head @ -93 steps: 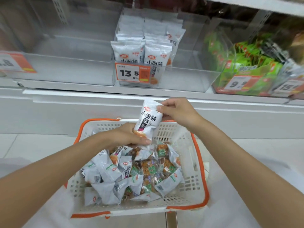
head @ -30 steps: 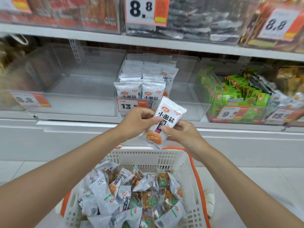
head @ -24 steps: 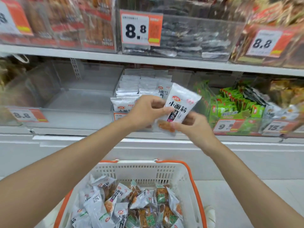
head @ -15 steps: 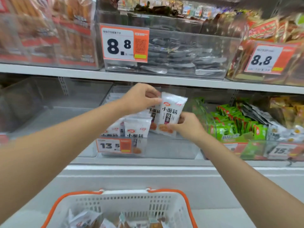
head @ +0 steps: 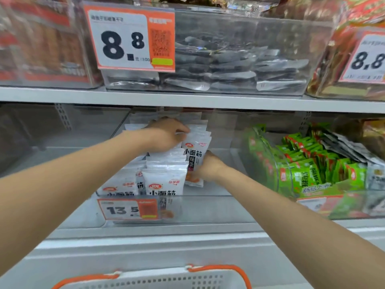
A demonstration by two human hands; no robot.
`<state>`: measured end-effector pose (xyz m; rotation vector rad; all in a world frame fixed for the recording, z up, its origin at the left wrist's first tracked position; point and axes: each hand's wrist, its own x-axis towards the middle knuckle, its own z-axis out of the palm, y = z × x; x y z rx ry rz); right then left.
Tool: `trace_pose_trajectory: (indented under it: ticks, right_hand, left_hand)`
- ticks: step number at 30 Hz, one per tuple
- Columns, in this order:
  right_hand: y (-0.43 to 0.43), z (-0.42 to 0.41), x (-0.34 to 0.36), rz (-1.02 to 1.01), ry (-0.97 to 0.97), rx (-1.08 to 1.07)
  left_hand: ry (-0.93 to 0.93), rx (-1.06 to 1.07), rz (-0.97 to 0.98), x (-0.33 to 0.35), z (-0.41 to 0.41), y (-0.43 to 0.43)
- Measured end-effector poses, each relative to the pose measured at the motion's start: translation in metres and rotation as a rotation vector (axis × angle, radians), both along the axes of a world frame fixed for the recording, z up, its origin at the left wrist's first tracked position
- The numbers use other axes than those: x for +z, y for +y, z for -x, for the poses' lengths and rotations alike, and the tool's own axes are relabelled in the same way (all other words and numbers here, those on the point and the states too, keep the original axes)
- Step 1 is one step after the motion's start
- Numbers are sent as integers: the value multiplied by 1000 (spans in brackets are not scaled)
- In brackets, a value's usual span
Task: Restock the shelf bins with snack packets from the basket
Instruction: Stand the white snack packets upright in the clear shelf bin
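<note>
Where a clear bin (head: 210, 209) sits on the grey shelf (head: 145, 233), left hand (head: 166, 135) and right hand (head: 208, 166) grip one white packet (head: 195, 157).

Bright, even light; motion blur and wide-angle bending at edges.

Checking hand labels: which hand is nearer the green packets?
Right. The right hand grips the lower end of the white packet, on the side toward the green packets. The left hand is farther left, holding the packet's top.
</note>
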<state>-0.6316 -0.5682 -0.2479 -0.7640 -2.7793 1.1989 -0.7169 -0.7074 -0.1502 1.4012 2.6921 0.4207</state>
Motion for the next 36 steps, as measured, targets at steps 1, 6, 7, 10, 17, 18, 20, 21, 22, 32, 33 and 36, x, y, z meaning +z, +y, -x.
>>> trace_pose_trajectory:
  ticks: [1, 6, 7, 10, 17, 18, 20, 21, 22, 32, 33, 36]
  right_hand:
    - [-2, -2, 3, 8, 6, -1]
    - [-11, -15, 24, 31, 16, -58]
    - [-12, -15, 25, 45, 11, -62]
    - [-13, -16, 24, 55, -5, -81]
    - [-8, -17, 20, 33, -28, -164]
    - [-7, -14, 18, 43, -29, -164]
    - [-8, -13, 18, 49, -32, -153]
    - [-9, -14, 18, 47, -32, -147]
    - [-8, -15, 18, 49, -34, -147]
    - [-26, -73, 59, -140, 82, -232]
    - [-33, -82, 63, -187, 215, -245]
    - [-65, -111, 63, -339, 584, -202]
  left_hand:
    - [2, -5, 0, -1, 0, -2]
    - [26, -30, 4, -3, -3, -8]
    - [41, -34, 21, -4, -3, -8]
    - [40, -30, 38, -5, -3, -10]
    - [12, -26, 33, -5, -5, -11]
    - [13, -26, 33, -5, -5, -11]
    - [12, -27, 27, -4, -7, -11]
    - [9, -28, 21, -3, -7, -11]
    - [1, -30, 14, -3, -7, -11]
    - [-41, -65, -145, 7, -44, -33]
    - [8, -60, -195, 9, -55, -38]
    - [274, -26, -347, 12, -92, -58]
